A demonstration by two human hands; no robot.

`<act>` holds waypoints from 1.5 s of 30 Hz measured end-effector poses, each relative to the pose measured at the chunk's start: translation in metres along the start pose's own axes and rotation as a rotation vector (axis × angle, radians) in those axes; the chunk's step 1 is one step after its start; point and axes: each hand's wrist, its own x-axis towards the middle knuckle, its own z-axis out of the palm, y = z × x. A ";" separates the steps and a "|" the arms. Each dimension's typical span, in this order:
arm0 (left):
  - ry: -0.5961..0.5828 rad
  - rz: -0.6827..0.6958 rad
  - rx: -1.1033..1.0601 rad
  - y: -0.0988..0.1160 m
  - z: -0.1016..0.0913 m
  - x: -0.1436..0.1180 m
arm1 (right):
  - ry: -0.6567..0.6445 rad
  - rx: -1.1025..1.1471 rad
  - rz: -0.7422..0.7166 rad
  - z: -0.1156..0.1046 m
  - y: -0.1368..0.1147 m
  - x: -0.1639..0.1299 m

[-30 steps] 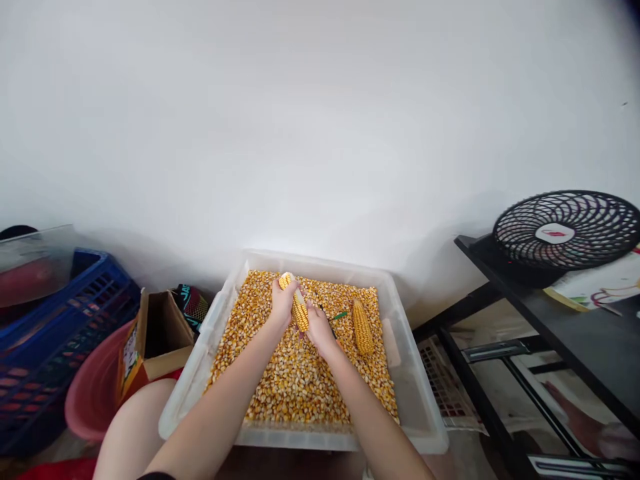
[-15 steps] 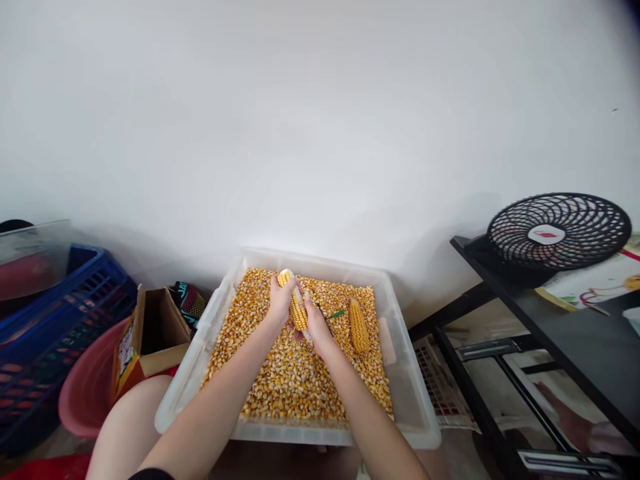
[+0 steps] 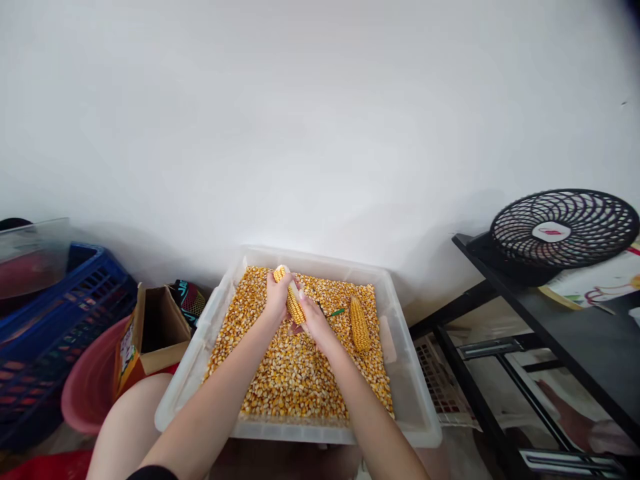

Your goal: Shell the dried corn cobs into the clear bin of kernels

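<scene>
An ear of corn [image 3: 295,308], partly stripped to its pale cob along one side, is held between both hands over a plastic bin [image 3: 210,340]. My left hand [image 3: 278,295] is closed around its upper part. My right hand [image 3: 311,316] grips the lower right side, thumb lying along the cob. Loose corn kernels [image 3: 295,380] fill much of the bin beneath. To the right, a second ear of corn [image 3: 359,325] with its kernels on lies on the pile, near a small green tool [image 3: 337,313] partly hidden behind the right hand.
At left stand a blue crate [image 3: 100,280], a pink basin [image 3: 83,393] and an open cardboard box [image 3: 163,333]. A black fan [image 3: 595,230] rests on a dark table [image 3: 595,333] at right. Behind the bin rises a white wall [image 3: 320,133].
The held ear has shifted slightly left with both hands. My right hand has moved up a little along it, and more bare cob shows. The second ear stays in place.
</scene>
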 end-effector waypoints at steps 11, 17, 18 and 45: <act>0.000 -0.017 -0.034 -0.007 -0.003 0.005 | 0.032 0.037 0.052 -0.003 -0.001 -0.002; 0.047 -0.031 -0.038 0.000 -0.009 0.010 | -0.084 -0.090 -0.033 -0.003 0.003 -0.003; 0.049 -0.031 -0.037 0.000 -0.010 0.010 | -0.064 -0.108 -0.030 -0.002 0.004 -0.003; 0.107 -0.110 -0.150 0.003 -0.019 0.021 | -0.115 -0.223 -0.077 0.002 0.004 -0.012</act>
